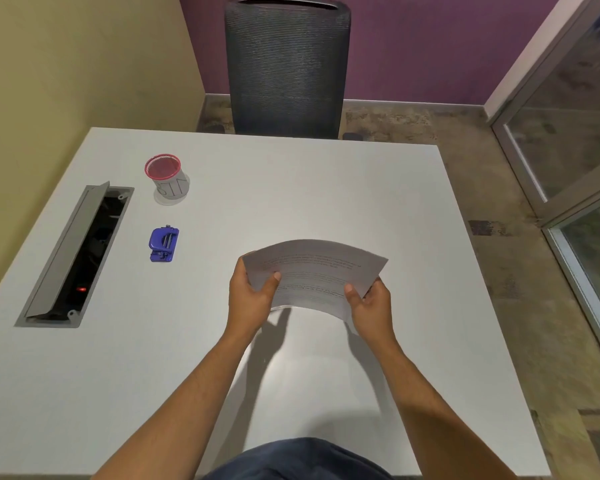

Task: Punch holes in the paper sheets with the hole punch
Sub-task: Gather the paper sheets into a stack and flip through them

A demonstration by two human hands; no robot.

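Printed paper sheets are held above the white table, bowed upward in the middle. My left hand grips their left edge with the thumb on top. Gripping the right edge the same way is my right hand. A small blue hole punch lies on the table to the left of the sheets, well apart from both hands.
A round cup with a red mesh rim stands beyond the punch. An open grey cable box is set into the table's left side. A dark mesh chair stands at the far edge. A glass partition is on the right.
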